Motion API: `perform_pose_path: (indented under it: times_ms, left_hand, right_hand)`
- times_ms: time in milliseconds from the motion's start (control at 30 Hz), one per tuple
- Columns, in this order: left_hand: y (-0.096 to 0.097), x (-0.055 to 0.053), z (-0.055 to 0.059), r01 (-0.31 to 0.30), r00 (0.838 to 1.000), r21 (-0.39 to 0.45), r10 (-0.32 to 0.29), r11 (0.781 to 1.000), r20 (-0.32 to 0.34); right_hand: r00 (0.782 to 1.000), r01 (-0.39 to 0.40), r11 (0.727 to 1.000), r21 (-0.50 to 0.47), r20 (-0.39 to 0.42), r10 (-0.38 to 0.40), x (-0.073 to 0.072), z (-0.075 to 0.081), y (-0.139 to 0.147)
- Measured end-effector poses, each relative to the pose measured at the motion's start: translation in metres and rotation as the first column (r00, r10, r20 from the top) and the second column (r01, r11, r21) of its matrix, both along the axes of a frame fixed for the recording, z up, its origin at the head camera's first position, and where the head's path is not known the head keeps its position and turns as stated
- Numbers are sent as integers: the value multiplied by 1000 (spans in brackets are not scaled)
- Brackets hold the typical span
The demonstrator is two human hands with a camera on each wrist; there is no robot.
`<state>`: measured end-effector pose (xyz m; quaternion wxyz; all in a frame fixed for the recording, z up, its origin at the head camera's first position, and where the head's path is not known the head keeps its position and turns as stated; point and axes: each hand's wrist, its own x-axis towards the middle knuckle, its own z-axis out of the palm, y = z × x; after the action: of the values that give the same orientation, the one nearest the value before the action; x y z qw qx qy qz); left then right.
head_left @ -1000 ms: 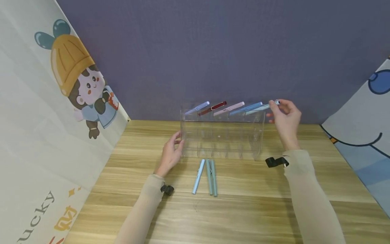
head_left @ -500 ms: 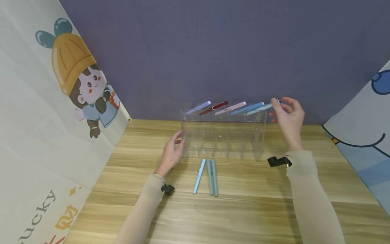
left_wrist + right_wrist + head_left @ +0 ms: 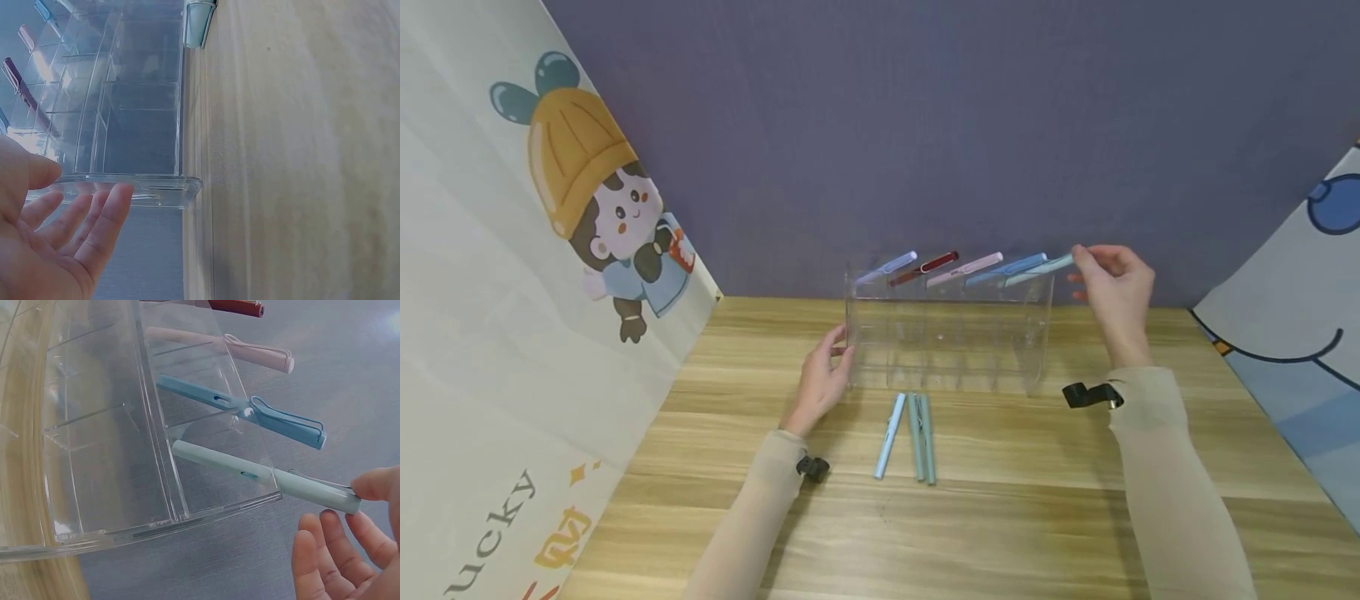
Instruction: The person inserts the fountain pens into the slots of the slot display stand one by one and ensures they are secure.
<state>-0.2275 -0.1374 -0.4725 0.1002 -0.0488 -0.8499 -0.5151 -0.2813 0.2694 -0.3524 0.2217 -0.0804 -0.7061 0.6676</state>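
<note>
Here's our pale mint pen (image 3: 262, 478), tail in what looks like the rack's end compartment, at the three o'clock end in the head view, its capped end poking past the edge. And we have it pinched: the right hand (image 3: 1116, 292) has thumb and fingertips on the capped end. From that grip the pen runs down between eight and nine o'clock, long axis nearly in step with its neighbours.

Up the row towards nine o'clock we count a blue pen (image 3: 1007, 268), a pink pen (image 3: 966, 268), a dark red pen (image 3: 925, 268) and a periwinkle pen (image 3: 887, 265), all leaning alike in the clear rack (image 3: 943, 325).

Over at the rack's nine o'clock end, our left hand (image 3: 823, 383) rests against the end wall, fingers fairly straight. It's the nearer hand to three loose pens towards seven o'clock: a light blue pen (image 3: 890, 436) tipped just past twelve, and two sage green pens (image 3: 922, 437) side by side.

Beneath it all, our wood-grain table (image 3: 1000, 500); at twelve, a slate-blue wall (image 3: 925, 125); at ten, a white printed curtain (image 3: 467, 292).
</note>
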Motion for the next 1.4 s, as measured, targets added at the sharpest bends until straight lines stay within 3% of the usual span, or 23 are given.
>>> perform_pose_path:
  times_ms: [233, 467, 733, 1233, 1400]
  left_hand:
    - [0, 0, 1, -5, 1000, 5, 5, 1000, 6]
    - [0, -1, 1, -7, 1000, 1, 7, 1000, 10]
    - [0, 0, 0, -10, 1000, -2, 10, 1000, 3]
    - [1, -1, 0, -10, 1000, 1, 10, 1000, 6]
    - [1, -2, -1, -5, 1000, 0, 5, 1000, 3]
  right_hand:
    - [999, -35, 998, -45, 11, 36, -1, 1, 1]
    - [999, -17, 1000, 25, 50, 16, -1, 3, 0]
    - [997, -27, 999, 16, 66, 26, -2, 2, -2]
    - [997, -38, 997, -60, -67, 34, -3, -14, -4]
    - [997, -53, 996, -67, -61, 48, -2, -15, -2]
